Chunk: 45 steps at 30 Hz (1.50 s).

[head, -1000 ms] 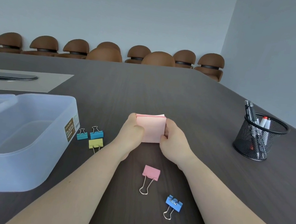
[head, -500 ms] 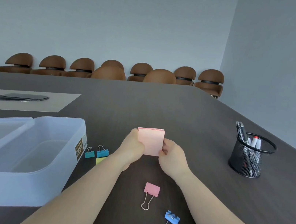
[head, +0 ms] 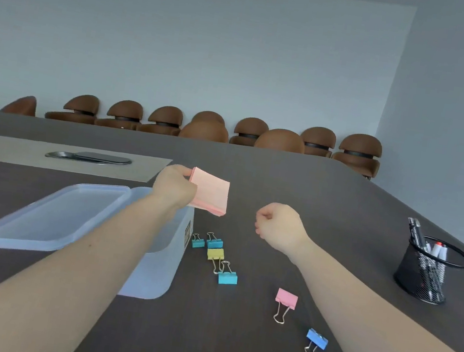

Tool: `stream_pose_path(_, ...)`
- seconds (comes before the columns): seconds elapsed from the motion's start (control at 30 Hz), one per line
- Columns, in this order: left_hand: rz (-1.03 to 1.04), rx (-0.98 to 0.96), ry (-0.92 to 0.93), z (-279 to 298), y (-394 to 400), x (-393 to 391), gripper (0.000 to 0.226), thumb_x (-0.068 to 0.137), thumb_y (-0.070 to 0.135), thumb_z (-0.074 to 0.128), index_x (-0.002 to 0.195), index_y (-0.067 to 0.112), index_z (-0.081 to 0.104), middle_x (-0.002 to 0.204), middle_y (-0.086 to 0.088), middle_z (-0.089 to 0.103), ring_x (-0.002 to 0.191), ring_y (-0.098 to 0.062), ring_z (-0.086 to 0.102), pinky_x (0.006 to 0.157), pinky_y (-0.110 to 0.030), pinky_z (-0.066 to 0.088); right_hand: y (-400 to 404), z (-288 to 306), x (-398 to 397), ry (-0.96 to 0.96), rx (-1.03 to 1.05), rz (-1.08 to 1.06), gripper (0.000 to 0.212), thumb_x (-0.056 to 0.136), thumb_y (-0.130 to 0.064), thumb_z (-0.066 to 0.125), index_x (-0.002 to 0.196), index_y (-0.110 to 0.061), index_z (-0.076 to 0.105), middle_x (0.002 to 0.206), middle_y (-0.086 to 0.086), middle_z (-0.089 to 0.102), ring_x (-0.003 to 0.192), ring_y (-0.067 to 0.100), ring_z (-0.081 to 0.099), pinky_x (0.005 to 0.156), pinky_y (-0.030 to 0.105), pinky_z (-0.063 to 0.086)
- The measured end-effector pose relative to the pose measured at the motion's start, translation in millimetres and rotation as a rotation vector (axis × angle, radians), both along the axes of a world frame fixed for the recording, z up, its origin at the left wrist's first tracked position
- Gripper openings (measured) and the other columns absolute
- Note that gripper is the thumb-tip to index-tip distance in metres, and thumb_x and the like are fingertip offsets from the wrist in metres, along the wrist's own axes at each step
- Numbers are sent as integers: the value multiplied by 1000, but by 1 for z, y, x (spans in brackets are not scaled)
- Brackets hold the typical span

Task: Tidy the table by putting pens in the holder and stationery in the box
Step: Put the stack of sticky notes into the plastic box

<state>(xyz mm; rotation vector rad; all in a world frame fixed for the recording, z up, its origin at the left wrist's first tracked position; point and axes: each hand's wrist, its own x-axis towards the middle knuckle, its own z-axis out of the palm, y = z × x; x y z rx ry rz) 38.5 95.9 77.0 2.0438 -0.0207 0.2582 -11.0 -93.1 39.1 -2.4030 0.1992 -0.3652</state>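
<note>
My left hand (head: 174, 186) holds a pink pad of sticky notes (head: 210, 192) in the air above the right end of the translucent plastic box (head: 156, 273). My right hand (head: 279, 226) hovers to the right of the pad, fingers curled with nothing in them. Binder clips lie on the dark table: two teal ones (head: 206, 241) beside the box, a yellow one (head: 215, 254), another teal one (head: 227, 277), a pink one (head: 286, 299) and a blue one (head: 317, 339). A black mesh pen holder (head: 428, 273) with several pens stands at the right.
The box's lid (head: 53, 217) rests across the box's left part. A beige inset panel with a dark metal cover (head: 89, 157) lies further back on the table. Brown chairs (head: 281, 141) line the far edge. The table's right edge runs behind the pen holder.
My right hand has let go of the pink pad and drawn back to the right. My left hand has carried the pad left, over the box's end. The camera has tilted up.
</note>
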Motion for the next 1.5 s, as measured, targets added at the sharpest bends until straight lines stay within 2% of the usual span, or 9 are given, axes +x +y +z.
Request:
stream_pose_path(0.17,58,68,76,-11,63,15,39,86,-7,40,113,-2,67,99,-15,63,86,-29,51,74,-26,37,35,0,9,27,-38,37,26,90,-10,42,96,-10,67,105,10,70,102,28,66,89,35,55)
stream_pose_path(0.3,68,342,173,-18,79,29,32,90,-4,39,114,-8,60,112,-23,63,102,-38,60,69,-29,36,59,-4,21,51,-47,50,28,92,-9,44,107,-5,66,108,13,69,100,27,67,89,36,57)
stream_pose_path(0.43,35,670,229,-26,80,44,22,91,-2,41,71,3,47,72,-8,50,87,-31,52,57,-26,37,74,-12,32,89,-96,75,29,92,-7,42,105,-3,68,106,15,70,97,27,68,88,37,58)
stream_pose_path(0.6,-11,737,226,-39,76,63,32,89,-5,41,120,-2,49,102,-15,62,93,-31,58,70,-29,38,79,-22,47,107,-119,105,29,92,-9,43,105,-4,69,106,13,70,97,26,68,88,38,57)
stream_pose_path(0.8,-86,1050,209,-53,79,74,35,89,-2,43,120,1,59,64,-1,39,90,-24,58,68,-27,41,81,-29,53,111,-118,142,27,95,-10,45,108,-6,68,110,11,68,101,22,66,89,33,57)
stream_pose_path(0.93,-94,1220,161,-56,76,66,33,91,5,45,119,6,61,96,-5,66,101,-25,60,78,-28,47,82,-32,53,111,-102,165,27,95,-8,45,108,-6,68,111,11,68,102,23,66,89,35,58)
stream_pose_path(1.03,-68,1179,43,-56,71,69,32,90,10,49,121,9,57,125,-9,60,115,-25,59,91,-32,48,83,-33,50,113,-91,180,27,94,-8,45,106,-5,69,110,11,69,103,24,66,91,38,56)
stream_pose_path(1.2,-373,931,66,-64,62,67,27,80,40,69,90,19,57,102,0,59,91,-19,52,82,-31,45,82,-31,45,93,-57,204,26,94,-8,45,103,-6,70,108,10,69,103,25,66,90,37,56)
stream_pose_path(1.5,-345,1099,79,-71,70,74,38,77,18,71,64,25,37,101,-7,60,86,-21,49,76,-28,45,73,-34,41,113,-26,208,25,95,-11,48,107,-8,69,112,7,69,104,21,66,89,32,57)
